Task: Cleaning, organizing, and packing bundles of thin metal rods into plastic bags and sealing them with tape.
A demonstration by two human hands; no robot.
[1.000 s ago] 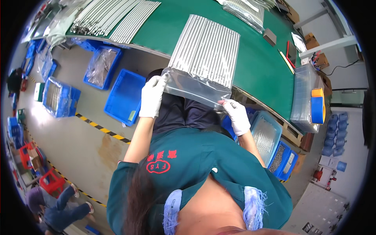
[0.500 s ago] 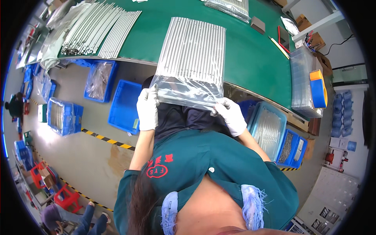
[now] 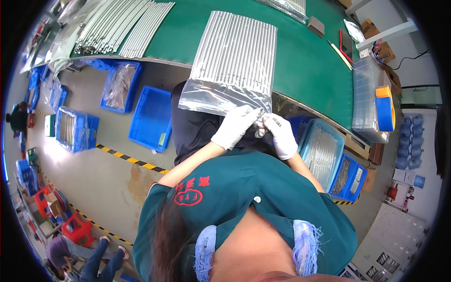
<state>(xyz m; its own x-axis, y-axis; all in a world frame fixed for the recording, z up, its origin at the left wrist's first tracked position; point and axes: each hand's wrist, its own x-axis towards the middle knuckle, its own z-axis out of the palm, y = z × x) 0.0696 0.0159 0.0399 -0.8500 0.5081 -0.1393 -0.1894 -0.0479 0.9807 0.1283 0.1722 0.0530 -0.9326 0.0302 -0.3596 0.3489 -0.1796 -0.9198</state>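
Rods (image 3: 235, 51), slim and silver, lie side by side in a flat clear bag (image 3: 199, 96) on the green worktop (image 3: 307, 70). The bag sits at the middle of the near edge, its loose near end reaching past that edge, over the person's dark trousers (image 3: 195, 129).

The left hand (image 3: 237, 126) and the right hand (image 3: 280, 135), both in white gloves, meet at the bag's near right corner. The fingers of each are bent, with the fingertips close together; whether either hand pinches the film there, I cannot tell.

Far to the left on the worktop, loose rods (image 3: 112, 28) lie in a broad row, running away from the near edge. At the far side, right of the middle, is another clear bag of rods (image 3: 289, 7), with a dark block (image 3: 316, 26) just to its right. Farther right, a pale stick (image 3: 339, 55) lies beside a red tool (image 3: 346, 47). At the right end, clear plastic cases (image 3: 365, 94) stand stacked, and blue and yellow rolls (image 3: 385, 110) stand against their right side.

Left of the person, a shallow blue bin (image 3: 150, 117) is on the floor (image 3: 105, 188), near black-and-yellow striped tape (image 3: 134, 162). Near the right forearm, a pale blue tub (image 3: 339, 152) holds silver pieces.
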